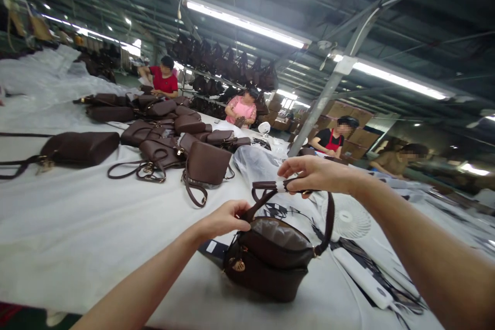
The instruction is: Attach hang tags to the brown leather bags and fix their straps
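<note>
A: Where's the bag (266, 278), and what's each hand doing?

B: It's on the bench (116, 232) right in front, mouth open, plastic (276, 232) showing inside. Right hand (303, 175) is curled round the strap (330, 219) above it, next to a white wrap (281, 186). Left hand (230, 216) has thumb and fingers closed on the strap's other end, by the rim. Can't tell how tight.

A: Heavy?

B: Doubt it. I'd guess light and softish, with the plastic keeping its shape. Strap looks bendy, finish smooth, so maybe a bit slippy.

A: Best grip?

B: Strap for lifting, rim for steadying. I'd keep off the gold charm (238, 265), might scratch.
</note>
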`<state>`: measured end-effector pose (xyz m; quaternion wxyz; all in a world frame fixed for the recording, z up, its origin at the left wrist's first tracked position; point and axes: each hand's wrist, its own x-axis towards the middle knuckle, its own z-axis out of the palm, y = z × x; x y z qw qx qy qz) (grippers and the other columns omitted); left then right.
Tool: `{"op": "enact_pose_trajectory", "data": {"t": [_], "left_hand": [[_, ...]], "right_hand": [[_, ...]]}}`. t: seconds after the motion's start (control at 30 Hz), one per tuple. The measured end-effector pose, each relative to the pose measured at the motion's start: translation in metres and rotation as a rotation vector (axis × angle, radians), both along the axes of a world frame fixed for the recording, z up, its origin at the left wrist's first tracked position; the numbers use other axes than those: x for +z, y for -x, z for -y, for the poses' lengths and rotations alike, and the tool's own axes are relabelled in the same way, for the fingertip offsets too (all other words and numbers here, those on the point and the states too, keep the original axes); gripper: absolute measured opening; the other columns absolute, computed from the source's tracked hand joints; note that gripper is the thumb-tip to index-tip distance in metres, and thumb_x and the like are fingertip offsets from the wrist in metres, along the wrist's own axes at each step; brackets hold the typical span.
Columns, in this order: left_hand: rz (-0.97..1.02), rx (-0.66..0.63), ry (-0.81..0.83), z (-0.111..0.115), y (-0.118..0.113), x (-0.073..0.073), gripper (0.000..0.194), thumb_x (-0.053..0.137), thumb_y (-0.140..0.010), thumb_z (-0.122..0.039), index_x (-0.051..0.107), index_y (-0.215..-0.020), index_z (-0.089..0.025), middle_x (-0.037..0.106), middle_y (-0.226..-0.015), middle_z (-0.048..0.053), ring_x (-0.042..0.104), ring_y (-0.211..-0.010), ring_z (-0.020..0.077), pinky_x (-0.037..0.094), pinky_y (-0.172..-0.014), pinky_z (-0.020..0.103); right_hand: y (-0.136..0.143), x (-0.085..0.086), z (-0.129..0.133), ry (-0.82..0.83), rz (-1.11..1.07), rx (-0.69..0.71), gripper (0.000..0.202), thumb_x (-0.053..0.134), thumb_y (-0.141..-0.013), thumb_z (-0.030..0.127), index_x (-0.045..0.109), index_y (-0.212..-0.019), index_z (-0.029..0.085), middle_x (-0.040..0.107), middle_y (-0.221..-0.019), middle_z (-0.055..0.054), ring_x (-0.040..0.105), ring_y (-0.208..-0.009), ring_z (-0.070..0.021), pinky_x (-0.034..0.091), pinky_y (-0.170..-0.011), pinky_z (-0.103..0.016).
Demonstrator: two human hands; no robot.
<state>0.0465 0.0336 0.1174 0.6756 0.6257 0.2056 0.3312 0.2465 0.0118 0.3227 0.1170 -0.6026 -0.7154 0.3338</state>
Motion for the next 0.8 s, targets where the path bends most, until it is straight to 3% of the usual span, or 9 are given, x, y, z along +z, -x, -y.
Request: {"op": "enact_pose_trajectory", "data": {"t": [0.1,0.27,0.37,0.5,0.63,0.7,0.8], "left_hand": [[-0.023,0.136,-0.151,0.004,-0.006,-0.006,0.015,0.054,-0.069,-0.013,0.061,-0.082,-0.013,0.055,-0.073,-0.002,0.048,-0.070,0.0122,0.034,-0.064,0.023],[-0.042,0.314,-0.237,0.009,-0.010,-0.018,0.020,0.046,-0.074,-0.011,0.061,-0.087,-0.014,0.053,-0.076,-0.001,0.048,-0.071,0.0131,0.038,-0.066,0.024],[-0.006,0.308,-0.324,0.017,-0.010,-0.021,0.024,0.049,-0.076,-0.011,0.062,-0.096,-0.016,0.059,-0.094,0.002,0.053,-0.093,0.0176,0.041,-0.086,0.029],[0.052,0.146,-0.366,0.024,-0.010,-0.025,0.027,0.057,-0.078,-0.016,0.066,-0.103,-0.019,0.055,-0.128,0.006,0.046,-0.122,0.0233,0.031,-0.107,0.034],[-0.002,0.010,-0.378,0.014,-0.007,-0.036,0.031,0.050,-0.089,-0.022,0.063,-0.116,-0.020,0.055,-0.131,0.006,0.047,-0.122,0.0229,0.032,-0.109,0.039],[-0.030,0.073,-0.475,0.009,-0.007,-0.041,0.032,0.047,-0.092,-0.025,0.061,-0.120,-0.021,0.056,-0.128,0.007,0.047,-0.122,0.0221,0.032,-0.109,0.039],[-0.072,0.275,-0.618,0.009,-0.011,-0.042,0.028,0.048,-0.091,-0.023,0.064,-0.115,-0.021,0.057,-0.116,0.008,0.052,-0.110,0.0206,0.039,-0.102,0.035]], "right_hand": [[0.003,0.008,-0.003,0.000,-0.011,0.061,0.035,0.073,-0.061,0.022,0.065,-0.095,0.020,0.071,-0.094,-0.003,0.063,-0.064,-0.0125,0.054,-0.053,-0.024],[0.004,0.013,-0.004,0.115,0.041,0.115,0.043,0.064,-0.056,0.012,0.062,-0.099,0.018,0.073,-0.082,-0.001,0.062,-0.062,-0.0128,0.050,-0.057,-0.024],[-0.001,0.015,-0.001,0.096,0.047,0.153,0.045,0.057,-0.057,0.012,0.060,-0.101,0.018,0.072,-0.079,0.000,0.061,-0.065,-0.0137,0.048,-0.059,-0.024],[-0.017,0.017,0.007,0.023,-0.024,0.192,0.043,0.058,-0.057,0.013,0.060,-0.100,0.018,0.071,-0.092,-0.003,0.064,-0.085,-0.0179,0.049,-0.072,-0.027],[-0.038,0.004,0.021,-0.004,-0.018,0.161,0.040,0.059,-0.061,0.016,0.060,-0.101,0.017,0.069,-0.097,-0.005,0.063,-0.092,-0.0204,0.048,-0.081,-0.030],[-0.048,-0.007,0.028,0.035,-0.011,0.142,0.042,0.058,-0.063,0.017,0.060,-0.104,0.017,0.069,-0.099,-0.005,0.063,-0.093,-0.0208,0.049,-0.081,-0.031],[-0.061,-0.022,0.037,0.056,0.018,0.109,0.046,0.057,-0.066,0.018,0.059,-0.112,0.016,0.070,-0.097,-0.006,0.065,-0.091,-0.0214,0.050,-0.080,-0.032]]}}
